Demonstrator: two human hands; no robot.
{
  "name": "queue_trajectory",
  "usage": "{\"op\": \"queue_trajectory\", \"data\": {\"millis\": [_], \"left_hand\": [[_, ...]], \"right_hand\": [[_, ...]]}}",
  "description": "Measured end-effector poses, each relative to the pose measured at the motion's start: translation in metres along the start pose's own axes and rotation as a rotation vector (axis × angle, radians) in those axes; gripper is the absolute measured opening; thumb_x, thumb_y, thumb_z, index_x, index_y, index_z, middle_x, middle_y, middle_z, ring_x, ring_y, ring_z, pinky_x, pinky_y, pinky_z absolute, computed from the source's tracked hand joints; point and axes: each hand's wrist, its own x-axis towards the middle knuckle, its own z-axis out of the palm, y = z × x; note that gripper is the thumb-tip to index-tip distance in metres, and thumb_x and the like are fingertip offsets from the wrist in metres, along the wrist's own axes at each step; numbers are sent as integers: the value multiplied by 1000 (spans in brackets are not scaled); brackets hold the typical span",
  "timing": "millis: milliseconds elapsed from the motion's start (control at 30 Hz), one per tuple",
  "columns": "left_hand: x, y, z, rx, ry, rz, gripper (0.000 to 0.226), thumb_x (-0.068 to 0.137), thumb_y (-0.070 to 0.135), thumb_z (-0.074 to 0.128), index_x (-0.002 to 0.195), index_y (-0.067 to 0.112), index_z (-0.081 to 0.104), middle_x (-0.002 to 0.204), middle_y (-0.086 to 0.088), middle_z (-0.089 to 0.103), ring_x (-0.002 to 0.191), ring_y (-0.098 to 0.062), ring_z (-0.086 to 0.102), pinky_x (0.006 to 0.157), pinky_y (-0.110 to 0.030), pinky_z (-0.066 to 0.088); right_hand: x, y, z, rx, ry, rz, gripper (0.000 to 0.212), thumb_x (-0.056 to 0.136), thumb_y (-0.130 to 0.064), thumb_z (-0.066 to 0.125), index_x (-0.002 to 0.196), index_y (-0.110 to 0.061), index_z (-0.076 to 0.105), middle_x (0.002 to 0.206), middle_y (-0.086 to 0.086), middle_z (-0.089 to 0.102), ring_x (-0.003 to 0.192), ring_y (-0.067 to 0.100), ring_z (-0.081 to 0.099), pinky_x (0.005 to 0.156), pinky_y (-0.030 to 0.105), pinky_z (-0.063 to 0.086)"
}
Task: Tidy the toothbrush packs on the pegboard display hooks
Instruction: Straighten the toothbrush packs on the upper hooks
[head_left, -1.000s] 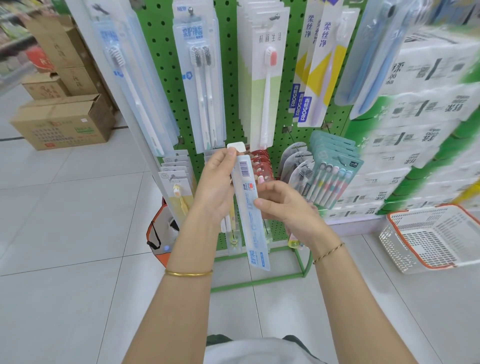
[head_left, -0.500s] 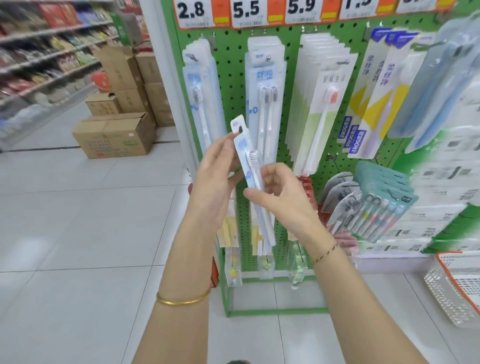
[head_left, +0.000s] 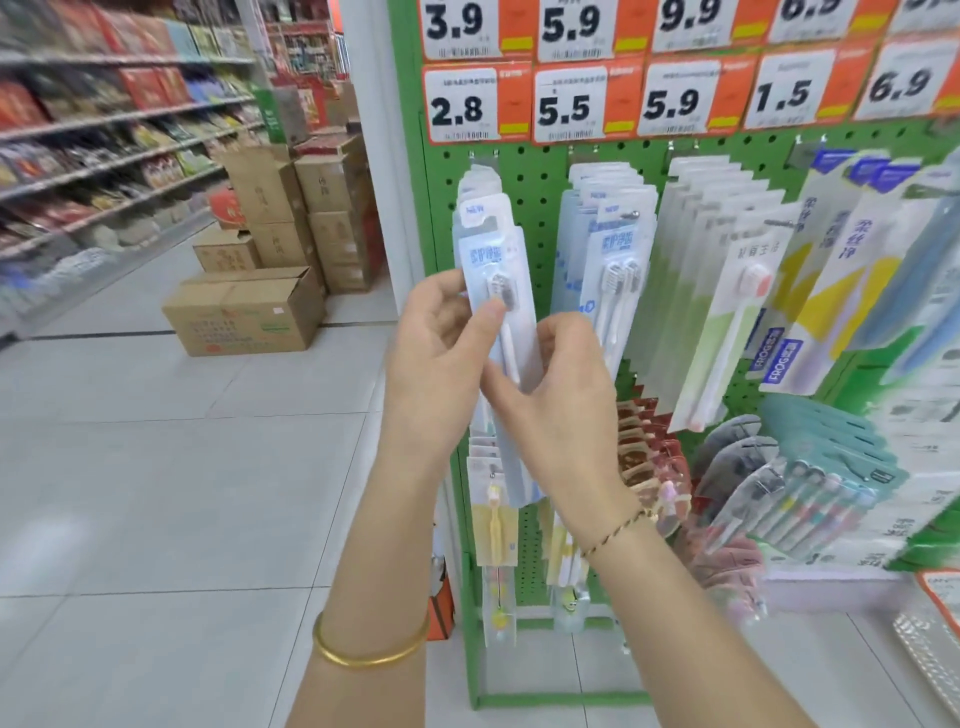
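Observation:
A pale blue toothbrush pack (head_left: 500, 270) with one white brush stands upright in front of the leftmost column of hanging packs (head_left: 480, 208) on the green pegboard (head_left: 535, 176). My left hand (head_left: 441, 358) pinches its left edge beside the bristles, thumb on the front. My right hand (head_left: 558, 405) grips the pack lower down around the handle part. The pack's bottom end is hidden behind my hands.
To the right hang twin-brush packs (head_left: 613, 249), white and green packs (head_left: 727, 291) and yellow FROG packs (head_left: 810, 312). Price tags (head_left: 566, 104) line the top. Small packs (head_left: 493, 514) hang lower. Cardboard boxes (head_left: 244, 317) sit on the tiled floor at left.
My view has risen and both hands lifted the pack higher, turning it face-on and bringing it up against the leftmost column under the 2.8 tag.

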Motion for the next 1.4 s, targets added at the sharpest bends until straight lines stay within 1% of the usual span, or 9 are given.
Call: {"op": "queue_trajectory", "data": {"millis": [100,167,334,434,567,767,967,1234,1401], "left_hand": [[3,-3,-1,53,59,54,17,92,8,58,105,20,58,93,12,66,83,1,63,73,-15,49],[5,-5,-3,108,77,76,18,92,10,59,103,24,58,91,16,63,78,5,59,69,-11,46],[13,-12,-7,169,76,59,22,89,12,63,103,28,57,96,10,60,78,6,54,66,-8,44],[16,-16,-9,186,82,51,24,87,14,65,105,27,57,97,7,60,80,5,54,68,-10,44],[21,-22,-10,199,84,44,25,87,12,65,101,30,56,94,10,60,81,7,55,69,-8,43],[35,-31,-8,211,117,43,21,89,8,61,99,26,57,90,14,60,76,7,54,67,-8,43],[52,-42,-6,237,141,28,23,89,9,60,112,14,58,95,8,61,76,3,55,70,-9,44],[62,-46,-4,242,152,39,20,89,6,61,100,19,51,87,11,55,68,10,51,68,-8,43],[54,-48,-6,254,142,40,19,89,8,61,95,22,51,87,12,55,70,10,52,69,-9,43]], "right_hand": [[1,-5,9,-17,39,7,44,80,-51,65,90,-17,38,83,-4,41,65,15,37,56,31,33],[2,-8,14,-18,57,5,44,80,-50,63,87,-16,37,81,-2,41,63,16,36,54,31,34],[9,-8,24,-42,89,11,43,81,-50,59,85,-13,37,82,3,43,65,21,41,56,36,39],[12,-7,27,-64,114,-6,41,84,-47,60,85,-14,36,81,2,42,65,19,39,54,33,35],[17,-3,33,-103,117,-16,41,86,-48,58,84,-14,35,79,-2,37,62,18,36,51,33,33],[28,1,44,-88,112,-9,42,87,-48,56,83,-16,29,78,-2,34,62,19,33,53,32,29],[41,8,53,-95,112,6,44,87,-51,55,83,-17,27,77,-3,34,64,21,35,53,32,24],[50,11,60,-111,134,-6,42,88,-50,53,85,-15,30,79,0,38,62,21,35,45,26,23],[42,13,57,-199,154,9,45,85,-57,49,87,-15,34,81,1,45,71,22,45,53,33,32]]}}
